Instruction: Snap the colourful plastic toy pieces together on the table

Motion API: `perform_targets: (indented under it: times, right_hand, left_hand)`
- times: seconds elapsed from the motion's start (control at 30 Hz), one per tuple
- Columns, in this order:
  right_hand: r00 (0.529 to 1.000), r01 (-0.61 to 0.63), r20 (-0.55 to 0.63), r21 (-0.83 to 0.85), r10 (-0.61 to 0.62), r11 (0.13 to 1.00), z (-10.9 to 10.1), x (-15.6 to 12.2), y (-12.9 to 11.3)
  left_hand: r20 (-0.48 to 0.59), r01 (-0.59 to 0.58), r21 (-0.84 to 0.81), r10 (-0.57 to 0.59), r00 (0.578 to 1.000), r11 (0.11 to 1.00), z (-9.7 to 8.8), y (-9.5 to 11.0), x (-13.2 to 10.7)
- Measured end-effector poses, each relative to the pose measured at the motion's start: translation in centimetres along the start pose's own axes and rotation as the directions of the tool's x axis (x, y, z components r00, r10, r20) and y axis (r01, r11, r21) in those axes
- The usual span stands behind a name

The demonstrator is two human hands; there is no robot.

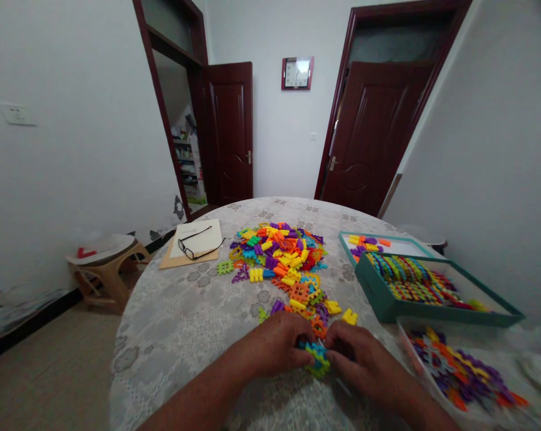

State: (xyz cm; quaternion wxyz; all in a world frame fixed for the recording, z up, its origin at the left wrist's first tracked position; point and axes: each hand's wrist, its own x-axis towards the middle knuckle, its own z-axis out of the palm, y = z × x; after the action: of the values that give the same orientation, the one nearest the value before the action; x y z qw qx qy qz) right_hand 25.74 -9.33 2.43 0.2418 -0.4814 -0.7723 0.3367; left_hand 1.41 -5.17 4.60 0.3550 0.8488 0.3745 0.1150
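Near the front of the table, my left hand (283,344) and my right hand (358,356) face each other with curled fingers. Between them are blue and green plastic building pieces (318,359), gripped from both sides; the fingers partly cover them. Just beyond my fingertips lies an orange building piece (318,326), with yellow pieces (350,316) to its right. A big heap of mixed plastic building pieces (283,248) spreads over the middle of the table and trails toward my hands.
A green box (373,293) with rows of joined pieces stands at the right, its shallow lid (414,242) behind it. Nearer is a clear plastic tub (425,377) of loose pieces. Glasses (190,252) rest on papers (203,230) at the left. A stool (106,269) stands beside the table.
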Motion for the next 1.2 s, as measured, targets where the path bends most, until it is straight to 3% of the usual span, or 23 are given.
perform_targets:
  times: [0.27,0.9,1.03,1.1,1.2]
  right_hand:
    - [1.0,0.003,0.008,0.055,-0.003,0.998,0.1,-0.1,-0.3]
    - [0.996,0.029,0.08,0.165,-0.042,0.986,0.1,-0.2,-1.3]
    - [0.99,0.093,-0.101,-0.015,-0.094,0.996,-0.2,0.2,-0.1]
    - [0.965,0.101,-0.229,-0.137,-0.13,0.985,-0.2,0.6,0.9]
    - [0.934,0.089,-0.322,-0.215,-0.156,0.973,0.0,1.0,2.3]
  left_hand:
    - [-0.026,-0.031,0.018,0.031,0.999,0.999,0.2,-0.1,0.0]
    - [0.067,-0.119,-0.006,0.119,0.991,0.993,-0.6,-0.4,0.2]
    - [0.072,-0.113,-0.014,0.114,0.991,0.993,-0.9,-0.1,0.3]
    - [0.067,-0.087,-0.014,0.088,0.994,0.996,-0.9,-0.1,0.4]
    - [0.074,-0.069,-0.008,0.069,0.995,0.998,-0.9,-0.2,0.6]
